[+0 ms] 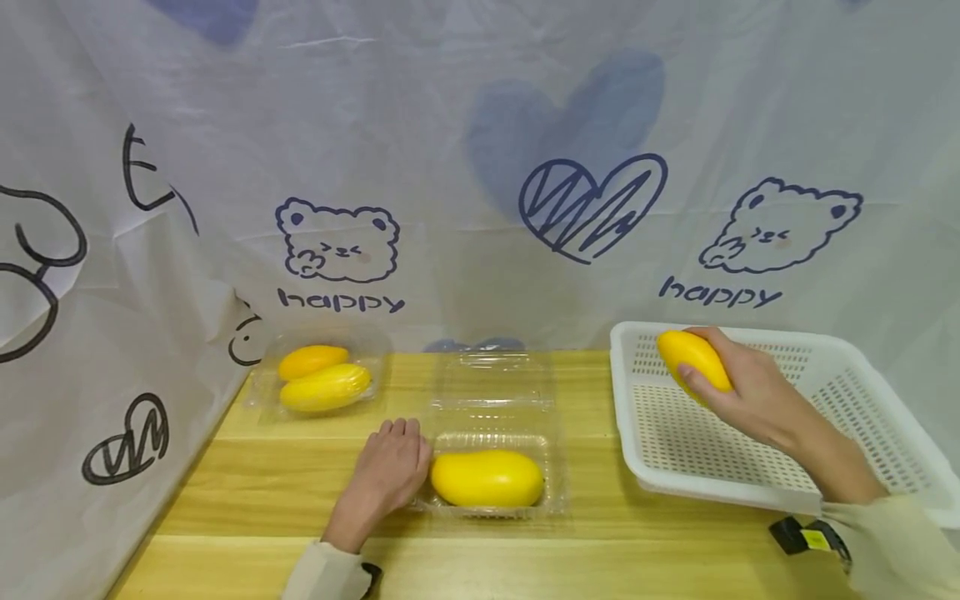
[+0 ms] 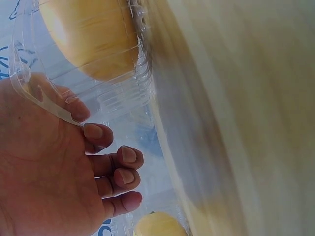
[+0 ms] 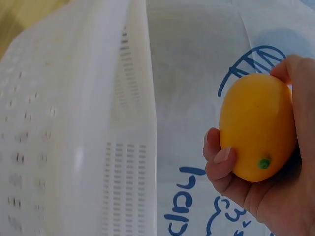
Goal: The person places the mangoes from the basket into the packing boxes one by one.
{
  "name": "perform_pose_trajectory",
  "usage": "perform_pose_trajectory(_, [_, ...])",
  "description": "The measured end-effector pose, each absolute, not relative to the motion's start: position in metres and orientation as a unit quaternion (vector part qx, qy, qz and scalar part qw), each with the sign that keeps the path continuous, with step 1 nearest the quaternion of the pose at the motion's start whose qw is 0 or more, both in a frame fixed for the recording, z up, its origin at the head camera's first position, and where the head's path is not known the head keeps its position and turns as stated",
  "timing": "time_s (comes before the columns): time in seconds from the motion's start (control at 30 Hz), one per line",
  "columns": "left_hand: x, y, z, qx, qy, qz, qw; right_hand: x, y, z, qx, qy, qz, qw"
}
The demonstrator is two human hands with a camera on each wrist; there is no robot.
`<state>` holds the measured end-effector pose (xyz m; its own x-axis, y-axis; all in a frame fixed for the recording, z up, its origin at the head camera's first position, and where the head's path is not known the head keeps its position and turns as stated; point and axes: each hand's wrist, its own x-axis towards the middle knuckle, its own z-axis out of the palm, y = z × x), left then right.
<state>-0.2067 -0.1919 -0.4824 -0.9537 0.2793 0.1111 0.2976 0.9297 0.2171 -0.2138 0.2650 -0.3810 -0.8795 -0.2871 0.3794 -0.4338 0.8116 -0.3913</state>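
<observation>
Over the white basket [image 1: 652,479], my right hand [image 1: 757,400] grips a yellow toy mango [image 1: 693,362]. A green stem dot on the mango [image 3: 256,128] shows in the right wrist view, with fingers and thumb wrapped around it. At the middle of the table stands an open clear plastic clamshell box [image 1: 555,492], its lid tipped back. One larger yellow mango-like fruit [image 1: 487,479] lies inside. My left hand [image 1: 390,467] is at the box's left side; in the left wrist view the box rim [image 2: 54,109] runs between its thumb and curled forefinger.
At the back left, another clear box [image 1: 262,392] holds two yellow fruits [image 1: 326,387]. A printed white cloth [image 1: 450,275] hangs behind and along the left of the wooden table [image 1: 247,500]. A black strap device [image 1: 810,537] is near the right sleeve.
</observation>
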Motion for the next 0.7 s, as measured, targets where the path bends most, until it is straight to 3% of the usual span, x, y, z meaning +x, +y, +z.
perform_pose_trajectory(0.33, [-0.208, -0.192, -0.482, -0.143, -0.982, -0.114, 0.044, -0.207, 0.242, -0.385, 0.209, -0.913, 0.288, 0.198])
perform_pose_trajectory(0.7, [-0.207, -0.192, -0.482, -0.143, -0.982, -0.115, 0.041, -0.203, 0.210, -0.392, 0.177, -0.894, 0.378, 0.160])
